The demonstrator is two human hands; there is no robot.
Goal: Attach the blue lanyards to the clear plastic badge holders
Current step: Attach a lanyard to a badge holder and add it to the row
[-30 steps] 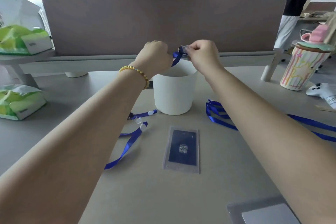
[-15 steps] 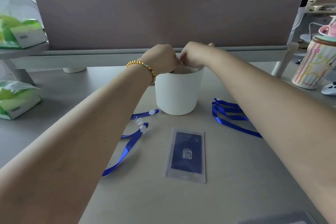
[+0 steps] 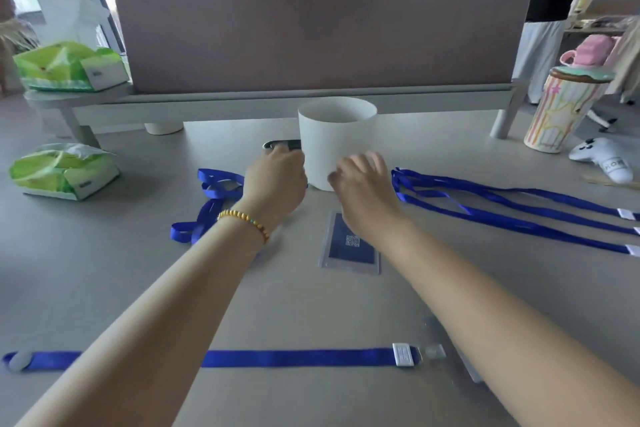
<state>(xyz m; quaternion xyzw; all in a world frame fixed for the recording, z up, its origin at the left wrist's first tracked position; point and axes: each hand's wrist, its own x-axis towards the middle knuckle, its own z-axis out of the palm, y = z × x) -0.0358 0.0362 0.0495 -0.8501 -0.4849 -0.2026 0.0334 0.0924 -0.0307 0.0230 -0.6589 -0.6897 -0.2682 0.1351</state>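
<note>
**Both hands low in front of the white cup, one badge holder under the right wrist**

Grey table (image 3: 104,288) fills the head view, with a brown divider panel (image 3: 322,38) at its far edge and windows behind it. A white cup (image 3: 337,139) stands in the middle. Green tissue packs (image 3: 64,172) lie to the left, and a striped cup (image 3: 568,107) and a white game controller (image 3: 604,159) to the right.

The left hand (image 3: 275,184) is just left of the cup base, its fingers curled downward. What it holds, if anything, is hidden by the back of the hand, so I cannot tell its grip. The right hand (image 3: 363,184) is just in front of the cup, fingers loosely spread and apart, holding nothing.

The clear badge holder (image 3: 349,248) lies flat on the table, directly below the right wrist, with its long axis pointing away from the person. The right hand is clearly the nearer one to it. A bundle of blue lanyards (image 3: 211,198) lies just left of the left hand, so that hand is nearer to them. More lanyards (image 3: 502,204) stretch to the right, and one lanyard (image 3: 294,357) lies across the near table, its long axis left to right, with its white clip (image 3: 403,354) on the right end.

I judge the next move is to bring a lanyard end to the holder's short edge.
</note>
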